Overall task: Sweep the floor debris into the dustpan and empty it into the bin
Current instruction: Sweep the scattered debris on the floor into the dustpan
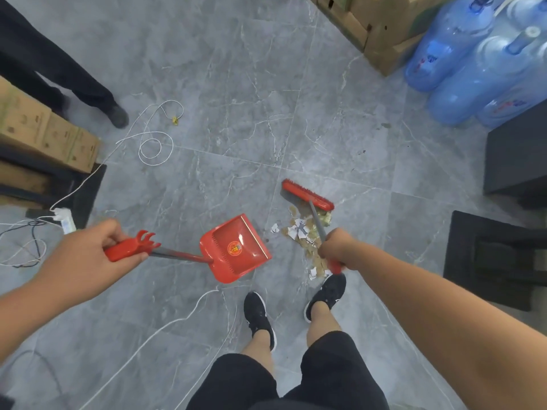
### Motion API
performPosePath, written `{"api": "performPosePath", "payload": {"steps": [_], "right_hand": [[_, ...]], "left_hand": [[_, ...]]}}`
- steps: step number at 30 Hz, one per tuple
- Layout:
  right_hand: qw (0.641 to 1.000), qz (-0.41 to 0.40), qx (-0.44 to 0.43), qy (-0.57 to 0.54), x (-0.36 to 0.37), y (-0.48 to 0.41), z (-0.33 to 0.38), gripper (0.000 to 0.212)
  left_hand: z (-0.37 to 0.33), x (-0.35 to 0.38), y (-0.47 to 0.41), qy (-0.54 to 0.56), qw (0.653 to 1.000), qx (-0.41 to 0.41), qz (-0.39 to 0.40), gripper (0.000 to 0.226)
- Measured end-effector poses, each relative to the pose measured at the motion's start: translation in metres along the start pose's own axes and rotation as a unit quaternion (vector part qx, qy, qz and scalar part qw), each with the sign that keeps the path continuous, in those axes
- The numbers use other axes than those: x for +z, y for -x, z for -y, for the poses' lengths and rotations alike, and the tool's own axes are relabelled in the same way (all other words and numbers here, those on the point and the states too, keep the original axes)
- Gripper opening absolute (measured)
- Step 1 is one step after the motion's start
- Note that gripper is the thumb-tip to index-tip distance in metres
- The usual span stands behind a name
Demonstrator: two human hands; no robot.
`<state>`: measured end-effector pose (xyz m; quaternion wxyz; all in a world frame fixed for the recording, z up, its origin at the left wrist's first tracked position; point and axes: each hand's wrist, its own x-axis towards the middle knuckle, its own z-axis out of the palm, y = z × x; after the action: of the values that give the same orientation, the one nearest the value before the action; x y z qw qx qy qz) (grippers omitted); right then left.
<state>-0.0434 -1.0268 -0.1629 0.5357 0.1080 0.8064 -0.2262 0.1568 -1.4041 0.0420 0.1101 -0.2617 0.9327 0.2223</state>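
At about 8 o'clock the left hand (88, 255) is closed around the red grip of the dustpan (235, 250), whose tray sits near the middle of the view with its open lip facing 2 o'clock, toward the debris (307, 232). The scraps of paper and brown flakes lie just beside that lip, at about 4 o'clock, between the pan and the broom head (307, 194). The right hand (336, 251) is wrapped tight on the broom's shaft, the bristles resting beyond the pile. Judging from this, the step is the sweep itself: the lip should be pressed flat to the floor (236, 113) and the broom drawn in short strokes toward the pan so the light paper does not scatter. The pan carries a round yellow emblem, too small to read; the blue water bottles (473, 60) at 2 o'clock bear unreadable labels. No bin is in view.
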Motion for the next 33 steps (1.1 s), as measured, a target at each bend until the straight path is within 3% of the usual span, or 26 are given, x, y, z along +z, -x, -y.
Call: {"api": "performPosePath", "payload": {"steps": [12,22,26,33], "right_hand": [[0.986,-0.008,0.034,0.166,0.089,0.079,-0.033,0.029],[0.995,-0.055,-0.030,0.078,0.100,0.126,-0.018,0.025],[0.989,-0.025,-0.039,-0.137,0.124,0.124,0.003,0.022],[0.868,0.098,-0.013,-0.487,0.162,0.101,0.037,0.011]], "left_hand": [[0.084,-0.023,0.044,0.053,0.998,0.011,0.012,0.044],[0.112,-0.017,0.063,0.057,0.998,0.017,0.019,0.040],[0.120,-0.021,0.072,0.060,0.998,0.021,0.017,0.040],[0.136,-0.030,0.089,0.055,0.998,0.002,0.018,0.038]]}}
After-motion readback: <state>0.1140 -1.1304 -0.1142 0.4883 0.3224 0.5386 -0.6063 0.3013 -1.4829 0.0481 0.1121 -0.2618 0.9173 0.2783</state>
